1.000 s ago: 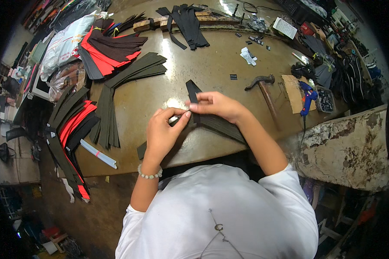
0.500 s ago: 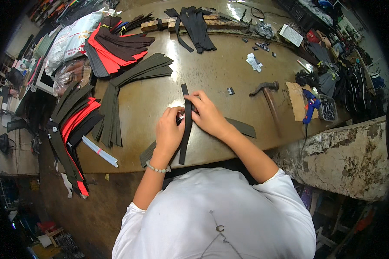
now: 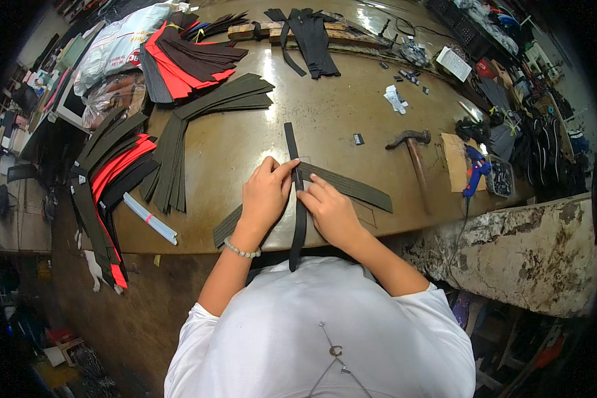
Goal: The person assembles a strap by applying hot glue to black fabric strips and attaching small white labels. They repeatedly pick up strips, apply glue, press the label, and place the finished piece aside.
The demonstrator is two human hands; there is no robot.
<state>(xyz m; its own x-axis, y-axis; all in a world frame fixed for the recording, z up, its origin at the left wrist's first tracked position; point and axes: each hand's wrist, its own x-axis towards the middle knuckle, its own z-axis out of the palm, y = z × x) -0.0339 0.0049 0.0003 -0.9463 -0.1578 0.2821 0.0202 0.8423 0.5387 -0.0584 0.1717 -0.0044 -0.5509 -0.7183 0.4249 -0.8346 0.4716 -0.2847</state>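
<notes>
A narrow black fabric strap (image 3: pixel 300 229) runs lengthwise before me, its far end out over the table and its near end against my shirt. My left hand (image 3: pixel 265 192) pinches it from the left, thumb and index finger at its middle. From the right, my right hand (image 3: pixel 330 209) has its thumb on the strap just nearer to me, fingers bent beside it. Beneath the strap and my hands lies a stack of dark olive strips (image 3: pixel 355 189), set crosswise. What my curled left fingers cover is hidden.
A hammer (image 3: pixel 414 159) lies to the right, with a blue glue gun (image 3: pixel 475 174) and a tub of small parts (image 3: pixel 501 178) beyond. Small black tags (image 3: pixel 358 139) lie ahead. Olive strips (image 3: pixel 174 152), red and black strips (image 3: pixel 123 174) and pale sticks (image 3: pixel 150 219) occupy the left.
My left fingers have moved forward and right, onto the strap's middle. My right hand has drawn back towards me along the strap. The olive stack shows more between them.
</notes>
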